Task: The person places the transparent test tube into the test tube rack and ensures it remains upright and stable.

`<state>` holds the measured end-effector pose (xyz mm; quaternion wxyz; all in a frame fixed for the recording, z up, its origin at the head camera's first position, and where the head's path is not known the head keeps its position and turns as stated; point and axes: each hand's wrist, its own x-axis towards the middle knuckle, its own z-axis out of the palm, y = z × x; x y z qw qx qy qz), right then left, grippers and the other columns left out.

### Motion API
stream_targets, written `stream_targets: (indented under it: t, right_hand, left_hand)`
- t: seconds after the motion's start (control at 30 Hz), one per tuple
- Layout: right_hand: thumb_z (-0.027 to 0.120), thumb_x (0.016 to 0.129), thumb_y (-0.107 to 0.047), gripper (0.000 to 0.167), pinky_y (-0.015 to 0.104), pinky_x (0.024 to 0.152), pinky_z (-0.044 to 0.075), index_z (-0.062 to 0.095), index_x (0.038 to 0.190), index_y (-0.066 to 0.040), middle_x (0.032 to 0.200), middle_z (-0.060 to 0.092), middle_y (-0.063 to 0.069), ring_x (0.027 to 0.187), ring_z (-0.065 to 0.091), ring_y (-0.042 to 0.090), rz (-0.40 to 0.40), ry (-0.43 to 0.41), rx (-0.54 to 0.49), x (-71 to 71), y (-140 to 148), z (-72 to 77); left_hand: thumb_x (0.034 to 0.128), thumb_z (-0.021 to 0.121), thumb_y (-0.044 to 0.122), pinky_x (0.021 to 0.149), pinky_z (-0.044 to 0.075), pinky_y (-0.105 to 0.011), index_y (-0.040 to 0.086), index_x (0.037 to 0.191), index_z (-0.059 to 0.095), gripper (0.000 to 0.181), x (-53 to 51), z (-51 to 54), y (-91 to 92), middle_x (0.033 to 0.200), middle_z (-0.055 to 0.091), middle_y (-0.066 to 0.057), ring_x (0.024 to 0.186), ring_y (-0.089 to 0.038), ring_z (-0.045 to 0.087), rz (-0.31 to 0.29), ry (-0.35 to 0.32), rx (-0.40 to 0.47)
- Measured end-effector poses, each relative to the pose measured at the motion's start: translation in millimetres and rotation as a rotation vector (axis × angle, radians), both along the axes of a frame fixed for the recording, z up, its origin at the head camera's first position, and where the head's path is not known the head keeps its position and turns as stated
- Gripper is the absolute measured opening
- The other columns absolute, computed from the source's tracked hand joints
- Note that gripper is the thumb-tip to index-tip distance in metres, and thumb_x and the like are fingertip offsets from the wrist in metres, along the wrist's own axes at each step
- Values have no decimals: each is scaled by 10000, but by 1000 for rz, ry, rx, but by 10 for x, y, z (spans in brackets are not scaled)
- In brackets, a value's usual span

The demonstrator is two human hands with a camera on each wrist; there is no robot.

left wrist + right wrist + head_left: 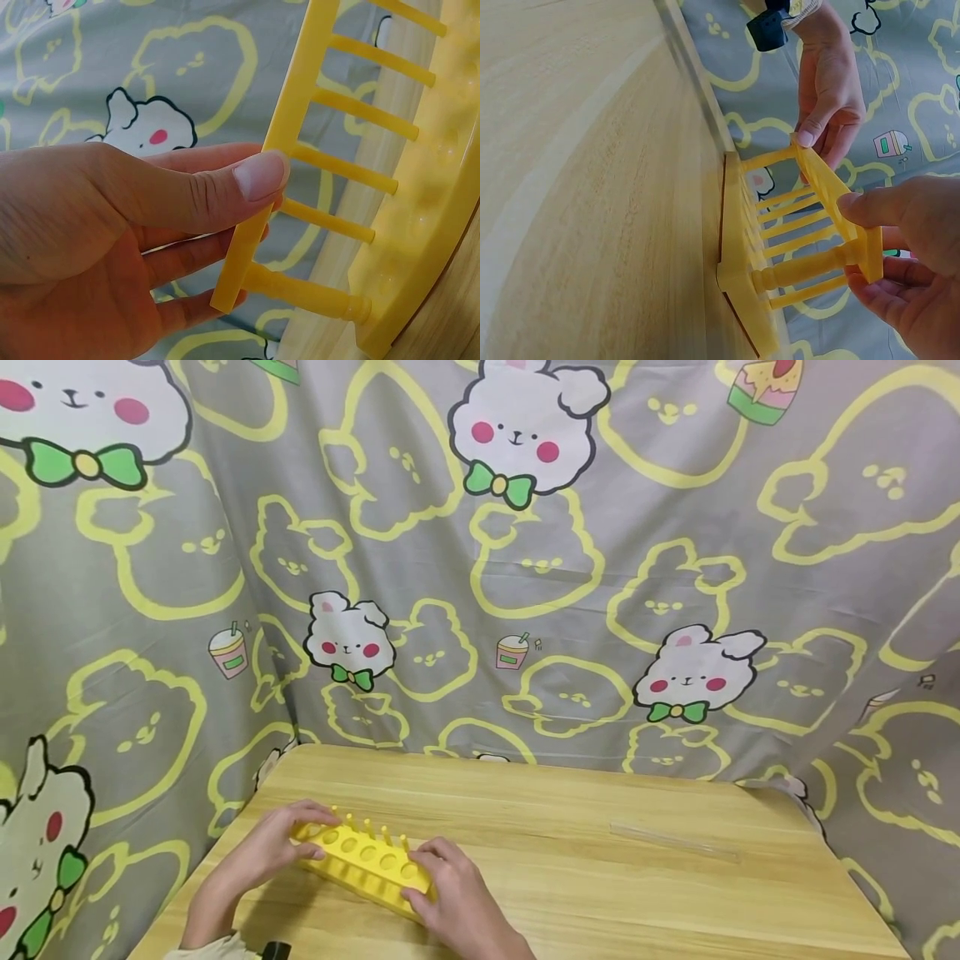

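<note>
A yellow plastic test tube rack (369, 853) is at the front left of the wooden table, with a row of round holes in its top plate and several upright pegs along the far side. My left hand (277, 842) grips the left end of the top plate; in the left wrist view the thumb (259, 176) lies over its edge. At the other end, my right hand (463, 893) pinches the top plate between thumb and fingers, beside a turned post (806, 268). The base (739, 247) is at the tabletop; whether it fully touches is unclear.
A thin clear rod or tube (675, 842) lies on the right part of the wooden table (600, 893). Grey cloth (555, 635) printed with rabbits hangs behind the table and at both sides. A dark object (276, 951) is at the left wrist.
</note>
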<state>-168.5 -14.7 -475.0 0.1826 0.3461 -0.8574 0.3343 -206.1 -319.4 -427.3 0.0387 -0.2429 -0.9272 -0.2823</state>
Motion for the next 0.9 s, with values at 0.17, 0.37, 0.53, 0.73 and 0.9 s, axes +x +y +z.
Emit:
stream_targets:
  t: [0.17,0.37,0.53,0.73,0.9]
  right_hand:
    - [841,878,-176,364,142,855,549,731,1188,-21,1143,652,-6,1032,646,88,5,-11,8,8,6,9]
    - [850,868,-182,377,154,872,552,732,1186,-19,1142,655,3,1029,648,97,-7,-6,22,6,28,27]
    - [852,865,-175,384,161,878,555,730,1194,-19,1139,660,4,1027,648,106,-5,-19,18,-4,72,43]
    - [848,864,-151,381,150,856,555,726,1198,-16,1133,661,6,1012,650,108,7,-8,8,-9,143,56]
    - [842,869,-148,382,159,862,559,722,1210,-22,1142,663,5,1021,653,111,5,-24,21,-8,201,59]
  left_hand:
    - [781,851,69,942,530,-615,57,1165,757,396,11,-10,-3,1198,703,-125,1132,-435,632,7,-6,2]
    - [779,855,95,930,545,-589,46,1164,756,400,14,-13,15,1188,708,-119,1113,-418,640,-11,12,11]
    - [785,854,92,952,528,-608,56,1166,758,395,2,-12,44,1194,707,-116,1122,-413,639,-4,12,22]
    - [775,860,74,971,496,-651,50,1149,761,388,-5,-38,96,1185,712,-125,1134,-439,630,-6,21,39]
    - [773,865,102,972,495,-649,45,1145,758,391,-12,-53,142,1180,716,-122,1134,-441,632,-16,26,45]
